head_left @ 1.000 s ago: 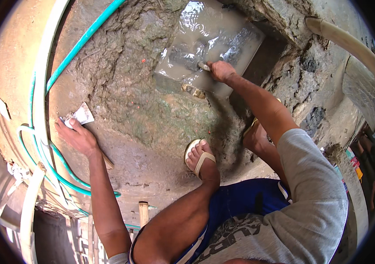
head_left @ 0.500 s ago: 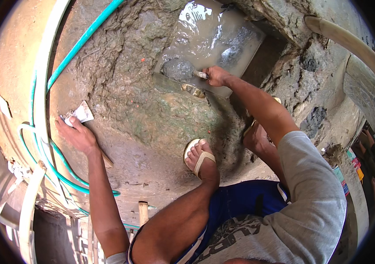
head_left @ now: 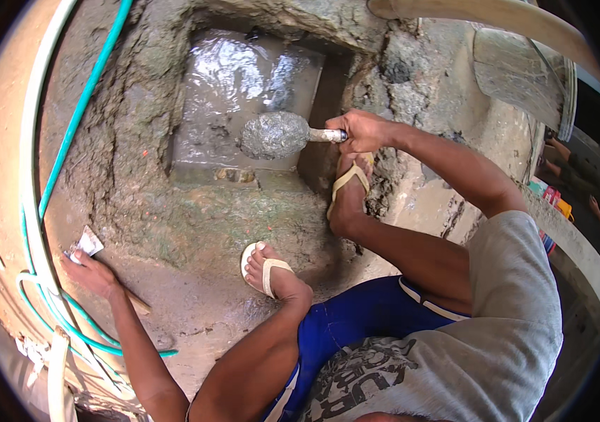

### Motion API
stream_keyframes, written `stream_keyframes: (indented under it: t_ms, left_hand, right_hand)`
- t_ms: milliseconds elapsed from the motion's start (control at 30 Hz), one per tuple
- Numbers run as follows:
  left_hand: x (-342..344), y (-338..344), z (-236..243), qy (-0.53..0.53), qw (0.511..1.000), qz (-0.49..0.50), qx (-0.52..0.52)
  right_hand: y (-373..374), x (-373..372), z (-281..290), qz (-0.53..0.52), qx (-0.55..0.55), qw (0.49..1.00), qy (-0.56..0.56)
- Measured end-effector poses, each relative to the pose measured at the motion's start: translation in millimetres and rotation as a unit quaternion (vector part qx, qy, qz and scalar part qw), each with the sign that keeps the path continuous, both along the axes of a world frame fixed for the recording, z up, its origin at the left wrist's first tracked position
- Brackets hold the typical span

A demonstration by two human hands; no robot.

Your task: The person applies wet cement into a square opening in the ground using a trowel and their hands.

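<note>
My right hand (head_left: 363, 131) grips the pale handle of a trowel (head_left: 327, 135). A rounded heap of wet grey mortar or mud (head_left: 275, 135) covers its blade, held over a square pit (head_left: 205, 151) of murky water. At the far left, my left hand (head_left: 92, 273) is low by the ground, its fingers closed about a pale, flat, pointed piece (head_left: 89, 243). A wooden stick (head_left: 137, 302) shows beside that wrist; whether it joins the pale piece is hidden.
A green hose (head_left: 78, 116) and a white pipe (head_left: 33, 133) run along the left side. My sandalled feet (head_left: 268, 271) stand on muddy ground near the pit. A thick pale pipe (head_left: 490, 17) crosses the upper right. A submerged-looking stone (head_left: 235, 175) sits at the pit's near edge.
The right hand has lifted the trowel, with its grey heap, off the pit's near left corner and moved it right. The view has shifted right; the left hand keeps its hold.
</note>
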State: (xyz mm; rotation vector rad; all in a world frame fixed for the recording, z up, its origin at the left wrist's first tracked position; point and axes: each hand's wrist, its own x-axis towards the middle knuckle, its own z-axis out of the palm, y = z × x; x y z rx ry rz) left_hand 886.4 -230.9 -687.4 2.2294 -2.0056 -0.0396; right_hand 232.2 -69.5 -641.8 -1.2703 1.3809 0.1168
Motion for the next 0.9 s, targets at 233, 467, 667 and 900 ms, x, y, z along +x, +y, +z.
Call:
stream_keyframes:
  t_ms: [233, 467, 667, 900]
  left_hand:
    - [1.4, -1.1, -0.9, -0.026, 0.999, -0.006, -0.019]
    - [-5.6, 2.0, -1.3, -0.024, 1.0, -0.005, -0.015]
    - [-5.5, 0.5, 2.7, -0.038, 0.999, 0.007, -0.021]
    - [-21.1, 2.6, 11.9, -0.022, 1.0, 0.012, -0.001]
  right_hand:
    - [148.2, -98.2, 151.6, -0.155, -0.042, 0.957, 0.241]
    - [333.8, -122.5, 148.9, -0.188, -0.047, 0.823, 0.534]
    - [324.6, -137.5, 158.4, -0.147, -0.06, 0.764, 0.626]
    - [110.7, -42.2, 81.9, -0.17, -0.078, 0.945, 0.268]
